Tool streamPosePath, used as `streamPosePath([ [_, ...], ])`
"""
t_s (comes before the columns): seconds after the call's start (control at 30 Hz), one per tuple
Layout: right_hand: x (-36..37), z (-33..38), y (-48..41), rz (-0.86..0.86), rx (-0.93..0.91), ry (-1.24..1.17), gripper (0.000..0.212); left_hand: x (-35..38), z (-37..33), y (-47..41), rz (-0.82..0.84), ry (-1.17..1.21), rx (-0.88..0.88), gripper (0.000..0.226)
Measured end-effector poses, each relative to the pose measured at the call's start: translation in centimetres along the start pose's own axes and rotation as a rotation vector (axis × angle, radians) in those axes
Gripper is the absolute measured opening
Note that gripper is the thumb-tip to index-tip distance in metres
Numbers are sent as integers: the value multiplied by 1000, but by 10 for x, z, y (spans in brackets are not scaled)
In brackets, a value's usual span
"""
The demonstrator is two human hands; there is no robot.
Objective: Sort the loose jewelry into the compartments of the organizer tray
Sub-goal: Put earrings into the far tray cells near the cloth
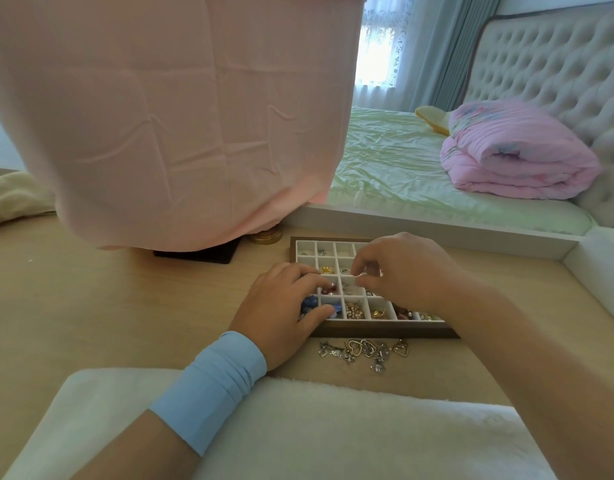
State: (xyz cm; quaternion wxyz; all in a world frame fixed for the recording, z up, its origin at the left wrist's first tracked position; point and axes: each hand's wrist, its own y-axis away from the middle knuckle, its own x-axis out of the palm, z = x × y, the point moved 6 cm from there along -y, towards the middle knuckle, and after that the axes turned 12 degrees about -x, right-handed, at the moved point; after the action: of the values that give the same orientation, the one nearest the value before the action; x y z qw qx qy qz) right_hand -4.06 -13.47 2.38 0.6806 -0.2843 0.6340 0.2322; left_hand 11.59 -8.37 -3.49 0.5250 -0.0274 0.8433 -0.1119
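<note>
Organizer tray: one wood-framed organizer tray (385, 331) with white cells lies flat on the table (90, 306), right of centre. Four rows of cells show; the right part is hidden under a hand.
Sorted pieces: several cells hold gold, pearl, red and blue items (too small to count).
Loose jewelry: one cluster of loose jewelry (364, 351), about seven heart and winged charms that overlap, lies on the table just beside the tray's near edge.
Left hand: the left hand (281, 306), with a blue wristband (208, 386), lies palm down over the tray's left edge. Its fingers are bent onto the cells; whether they grip anything cannot be told.
Right hand: the right hand (402, 271) hovers over the middle cells with thumb and forefinger drawn together. Whether a piece sits between them is unclear.
Edges and room: a white ledge (437, 230) runs just beyond the tray's far side. A white fleecy cloth (298, 427) covers the near table edge. Bare wood lies open to the left.
Surroundings: one draped pink cloth (160, 116) stands far left, and one gold tin (265, 235) sits at its foot. One bed (402, 168) with one folded pink quilt (516, 157) lies beyond.
</note>
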Motion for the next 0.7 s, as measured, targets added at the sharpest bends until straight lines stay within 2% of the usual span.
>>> streamPosePath([
  [0.13,-2,34,22,-10,-78,-51,16,-19,-6,12,-13,-45,40,19],
  [0.23,9,61,30,59,-138,-31,20,-29,-8,23,98,-90,47,9],
  [0.33,21,71,31,128,-172,13,26,-30,-7,31,220,-150,11,11],
  [0.53,36,83,29,231,-208,104,29,-27,-9,31,263,-217,2,18],
  [0.63,32,80,29,190,-159,0,27,-25,-7,31,265,-183,-9,18],
  [0.7,27,70,32,136,-63,-192,21,-23,-5,31,270,-97,-33,15],
])
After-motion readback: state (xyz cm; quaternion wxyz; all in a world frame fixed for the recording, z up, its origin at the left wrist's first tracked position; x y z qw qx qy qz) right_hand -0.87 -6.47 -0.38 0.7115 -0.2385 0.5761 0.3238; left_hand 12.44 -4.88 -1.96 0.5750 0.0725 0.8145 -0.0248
